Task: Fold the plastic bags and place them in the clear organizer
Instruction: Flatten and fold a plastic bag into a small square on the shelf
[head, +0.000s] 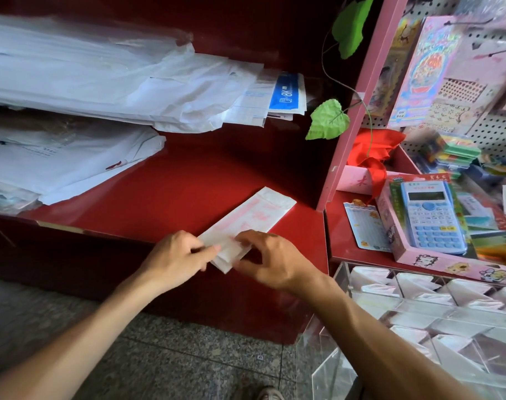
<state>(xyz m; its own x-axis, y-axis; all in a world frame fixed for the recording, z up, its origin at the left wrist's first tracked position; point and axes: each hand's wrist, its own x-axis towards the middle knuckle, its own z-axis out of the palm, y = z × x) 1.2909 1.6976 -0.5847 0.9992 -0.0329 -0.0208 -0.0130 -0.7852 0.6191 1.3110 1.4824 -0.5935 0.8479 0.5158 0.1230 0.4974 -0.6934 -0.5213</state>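
Observation:
A white plastic bag (257, 212) with faint red print lies as a long folded strip on the red shelf (165, 192), running from the front edge toward the back right. My left hand (176, 252) pinches its near end from the left. My right hand (270, 259) pinches the same end from the right, where the bag is turned over on itself. The clear organizer (436, 316) stands low at the right, its compartments holding several folded white bags.
Stacks of white bags and paper (101, 82) fill the shelf's left and back. A pink rack post (358, 111) with green leaves divides off a stationery display with a blue calculator (432, 216). Grey speckled floor (174, 356) lies below.

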